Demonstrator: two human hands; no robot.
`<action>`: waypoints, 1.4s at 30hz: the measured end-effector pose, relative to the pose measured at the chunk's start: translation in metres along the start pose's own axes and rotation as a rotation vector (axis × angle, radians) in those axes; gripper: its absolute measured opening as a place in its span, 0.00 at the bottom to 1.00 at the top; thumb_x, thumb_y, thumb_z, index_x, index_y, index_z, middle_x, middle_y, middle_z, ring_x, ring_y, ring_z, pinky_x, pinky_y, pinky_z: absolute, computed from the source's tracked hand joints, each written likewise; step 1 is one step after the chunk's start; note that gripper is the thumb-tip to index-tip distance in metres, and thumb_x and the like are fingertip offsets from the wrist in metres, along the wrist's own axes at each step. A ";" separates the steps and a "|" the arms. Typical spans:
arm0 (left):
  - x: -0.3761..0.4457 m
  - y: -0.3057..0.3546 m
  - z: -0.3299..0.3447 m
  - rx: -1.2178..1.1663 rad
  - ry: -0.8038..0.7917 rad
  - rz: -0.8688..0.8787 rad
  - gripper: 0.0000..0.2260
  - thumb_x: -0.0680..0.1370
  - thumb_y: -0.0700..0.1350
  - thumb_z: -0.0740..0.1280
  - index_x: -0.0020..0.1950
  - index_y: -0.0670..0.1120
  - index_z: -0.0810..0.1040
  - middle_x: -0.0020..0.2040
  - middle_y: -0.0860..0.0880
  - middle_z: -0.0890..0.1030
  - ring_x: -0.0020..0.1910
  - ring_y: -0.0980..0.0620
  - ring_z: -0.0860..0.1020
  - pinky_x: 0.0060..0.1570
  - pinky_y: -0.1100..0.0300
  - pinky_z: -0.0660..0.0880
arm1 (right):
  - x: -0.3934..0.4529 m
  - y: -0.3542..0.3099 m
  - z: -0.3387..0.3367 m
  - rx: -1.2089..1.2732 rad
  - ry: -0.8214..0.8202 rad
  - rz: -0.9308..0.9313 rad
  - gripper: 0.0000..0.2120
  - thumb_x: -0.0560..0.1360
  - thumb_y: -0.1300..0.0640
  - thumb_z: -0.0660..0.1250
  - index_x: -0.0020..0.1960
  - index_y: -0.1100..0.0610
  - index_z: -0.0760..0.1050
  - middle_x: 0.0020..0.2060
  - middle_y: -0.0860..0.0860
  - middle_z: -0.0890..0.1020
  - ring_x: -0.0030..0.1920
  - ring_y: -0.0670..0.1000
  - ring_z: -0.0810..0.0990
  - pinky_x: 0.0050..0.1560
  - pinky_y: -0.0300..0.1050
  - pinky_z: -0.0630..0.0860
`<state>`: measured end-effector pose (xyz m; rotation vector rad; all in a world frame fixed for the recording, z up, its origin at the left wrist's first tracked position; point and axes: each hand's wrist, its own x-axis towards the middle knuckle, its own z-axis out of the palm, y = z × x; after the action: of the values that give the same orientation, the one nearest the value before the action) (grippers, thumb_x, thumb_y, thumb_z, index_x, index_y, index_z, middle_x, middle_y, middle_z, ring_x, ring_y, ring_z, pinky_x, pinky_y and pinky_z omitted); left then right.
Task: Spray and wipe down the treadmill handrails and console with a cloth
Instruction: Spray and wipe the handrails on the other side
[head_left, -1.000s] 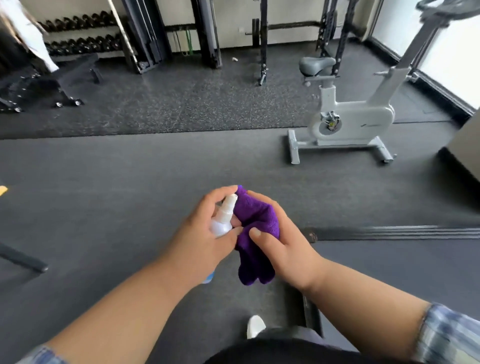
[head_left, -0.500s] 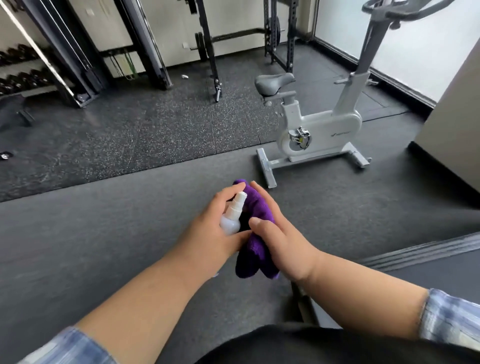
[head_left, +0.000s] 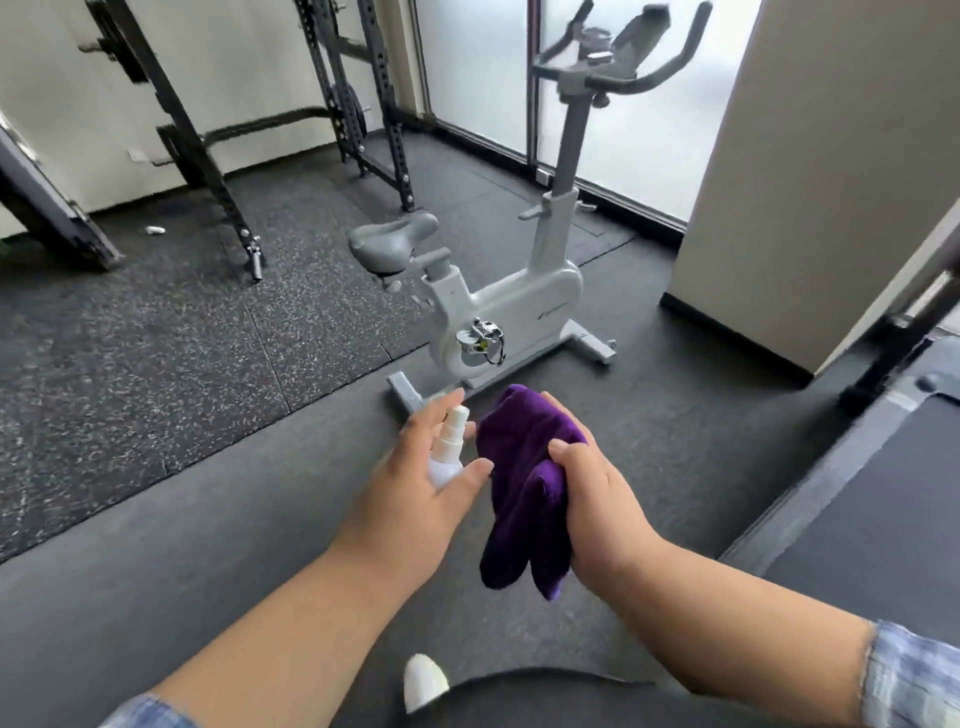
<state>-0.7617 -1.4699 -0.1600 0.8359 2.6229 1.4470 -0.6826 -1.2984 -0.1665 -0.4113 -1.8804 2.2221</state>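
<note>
My left hand (head_left: 415, 483) grips a small white spray bottle (head_left: 448, 448), nozzle up and turned toward the cloth. My right hand (head_left: 597, 499) holds a bunched purple cloth (head_left: 524, 483) just right of the bottle, with its ends hanging down. Both hands are in front of me over the grey floor. The treadmill's dark belt and side rail (head_left: 852, 499) run along the right edge, with an upright post (head_left: 904, 327) above them. Its handrails and console are out of view.
A white exercise bike (head_left: 509, 306) stands straight ahead on the floor. Black rack uprights (head_left: 218, 171) stand at the back left on speckled rubber mats. A beige pillar (head_left: 810, 171) rises at the right. My white shoe (head_left: 423, 680) shows at the bottom.
The view has swung to the right, bringing the bike closer and the treadmill into sight. The bottle and cloth have drawn slightly apart; both hands keep their hold.
</note>
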 end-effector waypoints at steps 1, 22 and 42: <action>0.028 -0.013 -0.005 0.009 -0.046 0.033 0.26 0.73 0.62 0.68 0.66 0.77 0.60 0.62 0.63 0.79 0.59 0.64 0.77 0.52 0.75 0.68 | 0.023 0.001 0.003 -0.008 0.037 -0.012 0.28 0.70 0.41 0.56 0.70 0.36 0.71 0.66 0.45 0.79 0.69 0.48 0.75 0.73 0.57 0.65; 0.448 0.018 0.193 -0.238 -0.529 0.453 0.24 0.75 0.60 0.68 0.68 0.74 0.62 0.58 0.67 0.78 0.57 0.64 0.79 0.52 0.76 0.70 | 0.293 -0.038 -0.193 0.124 0.672 -0.163 0.14 0.73 0.53 0.54 0.53 0.50 0.75 0.47 0.57 0.78 0.50 0.51 0.77 0.59 0.47 0.69; 0.724 0.166 0.514 -0.421 -1.096 0.695 0.25 0.76 0.57 0.68 0.69 0.74 0.63 0.58 0.68 0.78 0.59 0.64 0.77 0.52 0.78 0.68 | 0.470 -0.120 -0.475 0.225 1.251 -0.289 0.26 0.74 0.50 0.58 0.71 0.45 0.72 0.67 0.46 0.79 0.69 0.46 0.74 0.75 0.54 0.62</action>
<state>-1.1659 -0.6624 -0.1578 1.8516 1.2211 1.0242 -0.9676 -0.6819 -0.1581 -1.0637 -0.9107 1.3397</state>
